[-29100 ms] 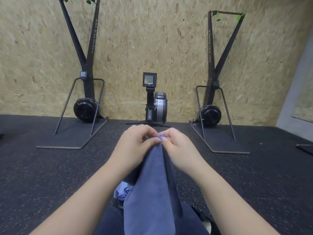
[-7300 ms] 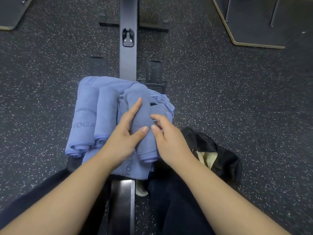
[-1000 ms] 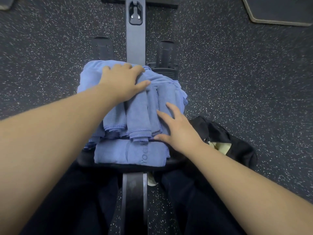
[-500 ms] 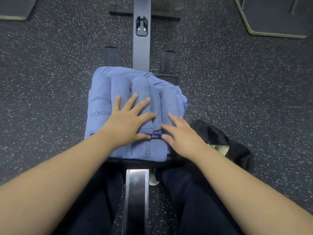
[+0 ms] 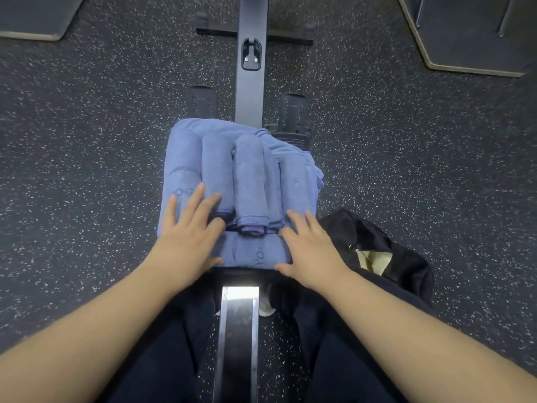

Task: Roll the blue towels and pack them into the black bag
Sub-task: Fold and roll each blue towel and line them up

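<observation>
Several rolled blue towels (image 5: 250, 175) lie side by side on a flat blue towel (image 5: 250, 255) that covers the rowing machine's seat, in the middle of the head view. My left hand (image 5: 189, 234) rests with straight fingers on the left rolls and the near left edge of the flat towel. My right hand (image 5: 311, 248) lies with spread fingers on the near right edge, touching the rightmost roll. The black bag (image 5: 386, 257) sits on the floor just right of my right hand, its mouth open on a pale lining.
The rowing machine's rail (image 5: 251, 62) runs away from me, with footrests (image 5: 293, 112) on both sides beyond the towels. Speckled dark rubber floor (image 5: 87, 141) surrounds it. Machine baseplates (image 5: 470, 36) lie at the far right and far left. My dark-clothed legs straddle the near rail.
Both hands have slid toward me, from the tops of the rolls to the near edge of the flat towel, and moved apart. The towels and the bag have stayed put.
</observation>
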`<act>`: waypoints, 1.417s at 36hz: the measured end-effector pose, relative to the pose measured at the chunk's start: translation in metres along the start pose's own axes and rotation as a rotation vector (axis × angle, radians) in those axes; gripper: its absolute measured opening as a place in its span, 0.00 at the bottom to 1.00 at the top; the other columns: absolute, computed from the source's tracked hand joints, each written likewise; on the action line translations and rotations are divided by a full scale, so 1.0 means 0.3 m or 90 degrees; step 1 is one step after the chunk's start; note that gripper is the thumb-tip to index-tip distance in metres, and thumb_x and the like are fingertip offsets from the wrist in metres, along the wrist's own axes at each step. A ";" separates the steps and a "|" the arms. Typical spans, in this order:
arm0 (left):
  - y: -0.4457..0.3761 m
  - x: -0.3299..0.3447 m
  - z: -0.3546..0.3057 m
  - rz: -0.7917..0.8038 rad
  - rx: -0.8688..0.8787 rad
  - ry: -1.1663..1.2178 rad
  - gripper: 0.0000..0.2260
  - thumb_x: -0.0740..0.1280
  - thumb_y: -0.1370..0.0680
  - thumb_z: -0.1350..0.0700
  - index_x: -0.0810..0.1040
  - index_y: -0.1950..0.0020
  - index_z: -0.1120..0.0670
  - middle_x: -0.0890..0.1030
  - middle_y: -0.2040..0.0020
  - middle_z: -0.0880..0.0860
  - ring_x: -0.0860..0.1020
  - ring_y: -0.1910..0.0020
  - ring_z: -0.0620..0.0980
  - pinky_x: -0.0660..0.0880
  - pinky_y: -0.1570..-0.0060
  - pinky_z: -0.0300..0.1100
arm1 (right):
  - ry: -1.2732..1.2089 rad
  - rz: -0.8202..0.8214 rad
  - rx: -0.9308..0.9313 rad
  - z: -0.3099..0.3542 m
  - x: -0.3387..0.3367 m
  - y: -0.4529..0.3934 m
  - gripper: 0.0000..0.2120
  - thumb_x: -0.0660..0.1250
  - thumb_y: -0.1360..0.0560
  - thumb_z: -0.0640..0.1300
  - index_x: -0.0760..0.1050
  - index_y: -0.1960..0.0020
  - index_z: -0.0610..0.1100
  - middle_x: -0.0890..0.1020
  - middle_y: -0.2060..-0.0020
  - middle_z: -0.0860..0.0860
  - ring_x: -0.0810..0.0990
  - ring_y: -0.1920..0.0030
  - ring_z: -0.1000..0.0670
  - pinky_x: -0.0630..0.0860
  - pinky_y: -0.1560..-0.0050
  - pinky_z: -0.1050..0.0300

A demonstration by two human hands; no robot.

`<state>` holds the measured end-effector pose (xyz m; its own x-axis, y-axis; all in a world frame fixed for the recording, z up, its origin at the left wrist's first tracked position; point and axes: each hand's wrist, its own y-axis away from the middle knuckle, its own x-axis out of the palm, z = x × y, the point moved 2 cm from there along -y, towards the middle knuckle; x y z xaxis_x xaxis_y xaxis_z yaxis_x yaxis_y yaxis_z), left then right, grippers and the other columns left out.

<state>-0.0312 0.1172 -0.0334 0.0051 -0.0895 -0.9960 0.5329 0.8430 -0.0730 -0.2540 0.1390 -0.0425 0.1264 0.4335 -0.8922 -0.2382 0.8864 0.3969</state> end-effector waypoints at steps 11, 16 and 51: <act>0.004 0.040 -0.006 0.005 -0.010 -0.030 0.26 0.84 0.53 0.50 0.80 0.59 0.53 0.62 0.27 0.59 0.60 0.29 0.64 0.50 0.37 0.67 | 0.006 -0.041 0.009 0.005 0.021 -0.011 0.25 0.65 0.26 0.52 0.70 0.32 0.44 0.53 0.23 0.46 0.47 0.24 0.37 0.54 0.28 0.42; -0.002 0.048 -0.018 -0.008 -0.033 -0.041 0.23 0.82 0.50 0.58 0.79 0.60 0.54 0.63 0.27 0.61 0.60 0.29 0.64 0.46 0.36 0.64 | -0.001 -0.039 0.014 -0.002 0.016 -0.011 0.26 0.63 0.24 0.54 0.67 0.30 0.45 0.51 0.23 0.49 0.44 0.24 0.40 0.52 0.26 0.45; -0.116 0.022 0.124 0.020 -0.138 0.318 0.29 0.73 0.32 0.63 0.67 0.40 0.39 0.70 0.36 0.59 0.53 0.29 0.71 0.61 0.34 0.66 | -0.207 -0.209 -0.142 0.114 -0.025 -0.131 0.25 0.67 0.25 0.49 0.68 0.28 0.53 0.70 0.35 0.40 0.72 0.40 0.36 0.71 0.37 0.42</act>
<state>-0.0182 0.0675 -0.0354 -0.4132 0.1562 -0.8972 0.3515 0.9362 0.0011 -0.2127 0.1064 -0.0442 0.5134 0.1973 -0.8352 -0.3311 0.9434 0.0193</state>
